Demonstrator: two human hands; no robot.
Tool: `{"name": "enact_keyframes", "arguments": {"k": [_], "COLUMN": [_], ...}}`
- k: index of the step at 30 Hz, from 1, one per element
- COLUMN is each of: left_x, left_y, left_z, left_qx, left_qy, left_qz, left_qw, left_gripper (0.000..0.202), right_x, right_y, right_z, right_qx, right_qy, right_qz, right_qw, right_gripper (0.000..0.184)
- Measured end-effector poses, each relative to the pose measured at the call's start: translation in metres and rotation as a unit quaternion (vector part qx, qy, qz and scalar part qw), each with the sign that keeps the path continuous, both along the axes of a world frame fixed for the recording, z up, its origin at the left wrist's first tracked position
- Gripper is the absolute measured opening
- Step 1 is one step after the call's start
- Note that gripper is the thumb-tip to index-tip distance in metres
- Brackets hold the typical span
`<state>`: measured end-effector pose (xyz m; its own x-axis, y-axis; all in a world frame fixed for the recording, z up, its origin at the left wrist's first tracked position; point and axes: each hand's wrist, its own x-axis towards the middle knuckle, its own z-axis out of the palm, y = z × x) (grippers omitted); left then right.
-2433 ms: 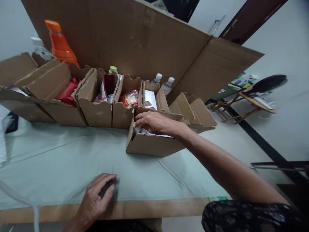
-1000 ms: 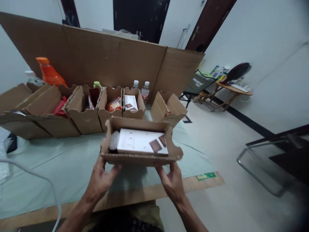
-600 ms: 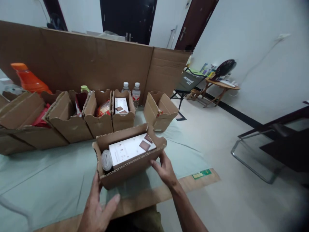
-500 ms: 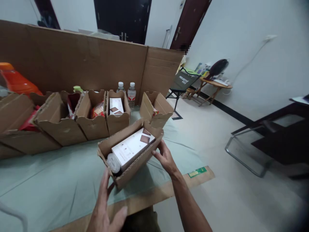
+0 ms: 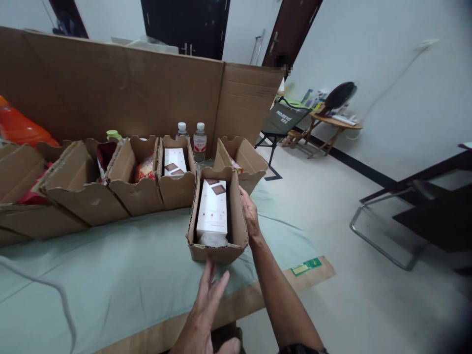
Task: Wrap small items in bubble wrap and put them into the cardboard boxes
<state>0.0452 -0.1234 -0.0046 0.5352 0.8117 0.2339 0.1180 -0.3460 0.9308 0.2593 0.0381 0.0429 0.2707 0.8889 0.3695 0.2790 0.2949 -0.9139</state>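
In the head view, a bench is covered by a pale green cloth, with a brown strip left bare along its front edge. A tall cardboard panel is stood across the upper left of the frame; beyond it a dark double door is seen, and a folding chair at upper right of centre.

The near box is placed just below and right of the frame's centre, its long axis run up the frame and a narrow end turned to the lower edge. Its right wall is touched by the right hand, but whether that grip is closed cannot be told, as the fingers are partly hidden. The left hand is spread, its grip released, fingertips brought to the near end.

In the near box a white carton is laid lengthwise, with clear plastic below it. In the row at left, a red packet, a food packet and a second carton are held in separate boxes.
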Motion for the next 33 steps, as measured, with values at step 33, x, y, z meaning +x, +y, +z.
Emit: {"name": "enact_keyframes", "arguments": {"k": [33], "left_x": [0.074], "left_y": [0.188], "left_z": [-0.01], "left_qx": [0.102], "left_qy": [0.122], "left_qz": [0.062], "left_qw": [0.985], "left_gripper": [0.061], "right_x": [0.03], "right_y": [0.005], "right_z": [-0.058], "right_qx": [-0.069], "right_qy": [0.135], "right_qz": [-0.134], "right_qw": [0.979], "right_gripper": [0.045]}}
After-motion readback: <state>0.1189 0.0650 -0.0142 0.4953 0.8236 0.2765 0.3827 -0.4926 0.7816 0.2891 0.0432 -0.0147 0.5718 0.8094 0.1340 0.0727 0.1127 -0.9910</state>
